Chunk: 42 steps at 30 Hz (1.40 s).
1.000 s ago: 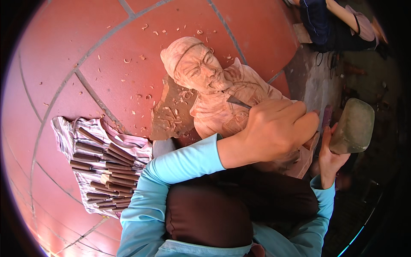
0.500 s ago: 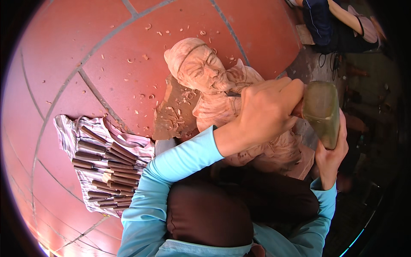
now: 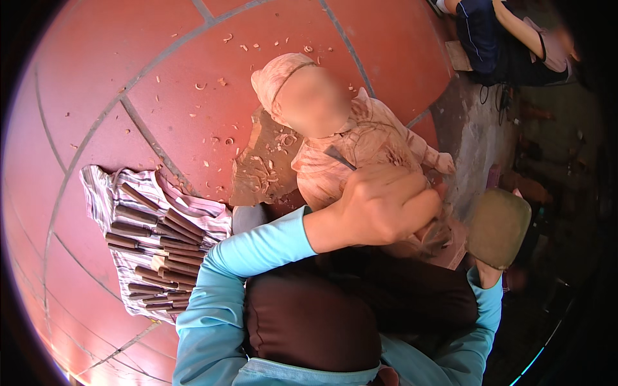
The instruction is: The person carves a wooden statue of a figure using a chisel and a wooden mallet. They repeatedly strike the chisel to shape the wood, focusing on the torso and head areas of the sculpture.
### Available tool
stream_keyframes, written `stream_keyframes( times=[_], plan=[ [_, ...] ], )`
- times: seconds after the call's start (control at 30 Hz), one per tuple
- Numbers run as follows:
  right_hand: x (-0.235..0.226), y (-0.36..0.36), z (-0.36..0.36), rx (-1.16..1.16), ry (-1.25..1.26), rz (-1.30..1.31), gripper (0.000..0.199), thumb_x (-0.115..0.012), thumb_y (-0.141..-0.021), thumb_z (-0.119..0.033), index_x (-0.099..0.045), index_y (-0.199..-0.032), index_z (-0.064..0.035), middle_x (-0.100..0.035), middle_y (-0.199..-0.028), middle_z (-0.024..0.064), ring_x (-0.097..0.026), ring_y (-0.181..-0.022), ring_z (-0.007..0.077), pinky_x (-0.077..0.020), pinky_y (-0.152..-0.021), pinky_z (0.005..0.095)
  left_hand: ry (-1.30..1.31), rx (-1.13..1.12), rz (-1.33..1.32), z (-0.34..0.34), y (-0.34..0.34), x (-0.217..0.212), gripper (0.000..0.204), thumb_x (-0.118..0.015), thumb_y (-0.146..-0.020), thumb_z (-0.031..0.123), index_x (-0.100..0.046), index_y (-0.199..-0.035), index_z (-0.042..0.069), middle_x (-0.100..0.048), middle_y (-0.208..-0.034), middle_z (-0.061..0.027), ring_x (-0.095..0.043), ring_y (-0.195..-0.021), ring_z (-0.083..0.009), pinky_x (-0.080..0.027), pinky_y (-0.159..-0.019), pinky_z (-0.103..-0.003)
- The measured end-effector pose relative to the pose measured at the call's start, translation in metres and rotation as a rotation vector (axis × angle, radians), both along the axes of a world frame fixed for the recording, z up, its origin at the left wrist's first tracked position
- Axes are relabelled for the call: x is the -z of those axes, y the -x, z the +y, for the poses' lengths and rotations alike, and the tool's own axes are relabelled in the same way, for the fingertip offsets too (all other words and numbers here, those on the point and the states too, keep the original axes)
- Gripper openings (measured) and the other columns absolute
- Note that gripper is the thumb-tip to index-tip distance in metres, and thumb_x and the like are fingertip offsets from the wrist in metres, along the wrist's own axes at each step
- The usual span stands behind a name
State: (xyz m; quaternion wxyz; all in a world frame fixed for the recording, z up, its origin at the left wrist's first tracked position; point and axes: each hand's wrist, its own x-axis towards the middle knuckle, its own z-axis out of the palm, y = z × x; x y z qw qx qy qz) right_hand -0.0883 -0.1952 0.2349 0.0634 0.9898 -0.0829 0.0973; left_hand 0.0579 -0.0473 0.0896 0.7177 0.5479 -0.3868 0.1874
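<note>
A carved wooden figure [image 3: 380,128] of a person in a cap lies tilted in front of me, its head towards the far left. My left hand [image 3: 386,209] is closed in a fist around a chisel [image 3: 338,156]. The dark flat blade sticks out past my knuckles over the figure's chest; whether it touches the wood I cannot tell. To the right, my right hand [image 3: 487,273] holds a mallet with a greenish, blocky head [image 3: 499,228]. That head hides most of the hand and stands apart from the chisel.
At left, several dark-handled carving tools [image 3: 183,262] lie on a striped cloth [image 3: 100,193]. A brown slab [image 3: 257,170] with shavings sits beside the figure. Wood chips dot the red tiled floor [image 3: 167,83]. Another person [image 3: 479,38] sits at the far right.
My right hand has swung the mallet down and right, away from my left hand. The left hand has shifted nearer and slightly left, bringing the chisel blade into clear view.
</note>
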Motion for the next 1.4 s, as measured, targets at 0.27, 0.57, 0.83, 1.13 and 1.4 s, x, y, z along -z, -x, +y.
stream_keyframes(
  times=[0.27,0.57,0.83,1.13,1.4],
  plan=[
    [0.009,-0.009,0.009,-0.1,-0.167,-0.087,0.054,-0.059,-0.08,0.011,-0.038,-0.124,-0.0123,-0.051,-0.081,0.0093,-0.045,-0.066,0.0185,-0.0405,-0.064,0.0311,0.084,0.066,-0.076,0.011,0.005,0.017,0.031,-0.067,-0.063,-0.005,-0.04,-0.056,0.009,-0.041,-0.051,0.0001,-0.039,-0.039,-0.0125,-0.028,-0.036,-0.024],
    [-0.004,-0.031,0.023,-0.297,0.016,0.163,0.084,-0.068,-0.07,0.014,-0.039,-0.13,-0.036,-0.053,-0.083,0.0077,-0.052,-0.065,0.0274,-0.0422,-0.056,0.0385,0.168,0.349,0.008,0.039,-0.009,0.035,0.02,-0.059,-0.069,-0.01,-0.045,-0.072,0.003,-0.053,-0.06,-0.0057,-0.053,-0.046,-0.0192,-0.044,-0.043,-0.031],
    [0.004,-0.029,0.019,-0.384,0.033,0.051,0.087,-0.066,-0.069,0.017,-0.037,-0.13,-0.0385,-0.052,-0.083,0.0072,-0.051,-0.062,0.0257,-0.0423,-0.054,0.0391,0.246,0.26,-0.042,0.028,0.006,0.042,0.02,-0.058,-0.067,-0.01,-0.043,-0.065,0.003,-0.053,-0.059,-0.0077,-0.052,-0.046,-0.019,-0.049,-0.048,-0.031],
    [0.003,-0.023,0.016,-0.434,0.062,0.018,0.084,-0.064,-0.068,0.018,-0.041,-0.127,-0.0384,-0.052,-0.084,0.0066,-0.052,-0.064,0.0262,-0.043,-0.057,0.0411,0.226,0.268,-0.106,0.028,0.006,0.043,0.019,-0.058,-0.066,-0.009,-0.044,-0.063,0.003,-0.054,-0.06,-0.0079,-0.055,-0.048,-0.019,-0.05,-0.049,-0.031],
    [0.006,-0.019,0.025,-0.318,-0.039,-0.081,0.071,-0.068,-0.066,0.01,-0.054,-0.116,-0.038,-0.051,-0.077,0.0057,-0.051,-0.064,0.0245,-0.0403,-0.058,0.0376,0.185,0.33,-0.104,0.036,-0.001,0.042,0.017,-0.058,-0.068,-0.009,-0.046,-0.072,0.003,-0.054,-0.061,-0.0064,-0.052,-0.046,-0.0182,-0.044,-0.042,-0.03]
  ],
)
